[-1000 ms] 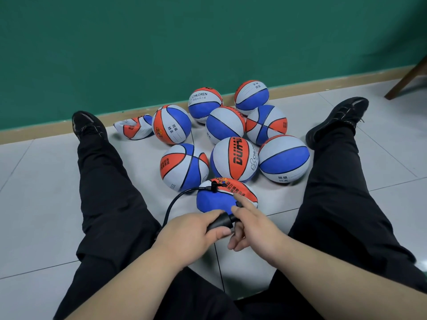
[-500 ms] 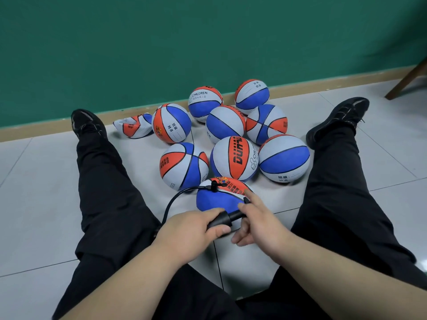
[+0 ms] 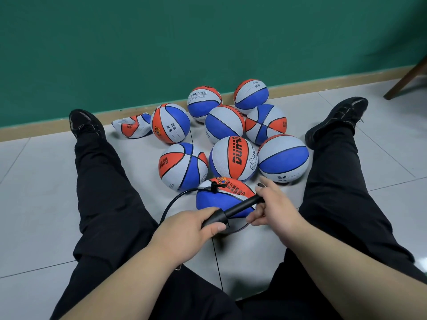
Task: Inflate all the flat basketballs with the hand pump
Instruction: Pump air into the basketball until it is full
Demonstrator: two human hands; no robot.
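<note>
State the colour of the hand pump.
Black all over. The hand pump shows best in the head view, the only one.

Green wall (image 3: 161,42); pale tiled floor (image 3: 34,181) (wooden skirting).

"children" stands on the back ball (image 3: 203,101). the centre ball (image 3: 231,158) bears black brand letters beginning "du", the rest unclear, plus "chil". 班级 is on the left ball (image 3: 171,123) and the right ball (image 3: 283,158).

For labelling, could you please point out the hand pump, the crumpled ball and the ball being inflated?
hand pump (image 3: 234,209): head view, black barrel.
crumpled ball (image 3: 128,128): head view, orange panel.
ball being inflated (image 3: 213,199): head view, blue panel.
</note>
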